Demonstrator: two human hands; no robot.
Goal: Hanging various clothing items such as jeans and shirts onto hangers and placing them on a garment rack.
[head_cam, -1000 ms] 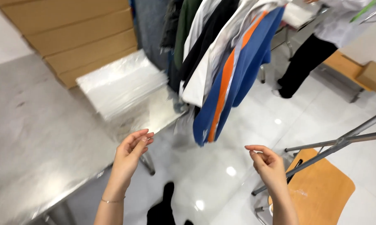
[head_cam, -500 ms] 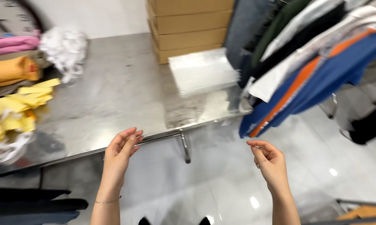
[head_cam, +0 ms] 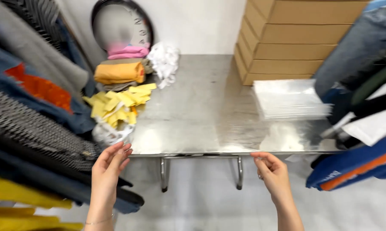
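Two bare hands hover in front of a steel table [head_cam: 210,115], neither one holding anything. Far left, hanging clothes [head_cam: 30,111] in grey, blue, orange and black crowd the view, with yellow fabric at the bottom corner. The left hand [head_cam: 109,164] is raised just below the table's front left corner, fingers straight and loosely open, palm turned inward, close to a crumpled clear plastic bag [head_cam: 109,132] at that corner. Behind the bag lies a heap of yellow pieces [head_cam: 118,105], and further back along the left edge sit folded orange cloth [head_cam: 118,72], folded pink cloth [head_cam: 126,51] and a white crumpled bundle [head_cam: 165,62], before a round wall clock [head_cam: 118,25]. The right hand [head_cam: 272,171] is just under the table's front edge, fingers curled lightly with nothing between them. A stack of clear flat bags [head_cam: 287,99] rests near the right edge, and brown cardboard boxes [head_cam: 295,38] are piled at the back right corner. More hanging garments [head_cam: 364,107] in blue, white and dark tones fill the right side.
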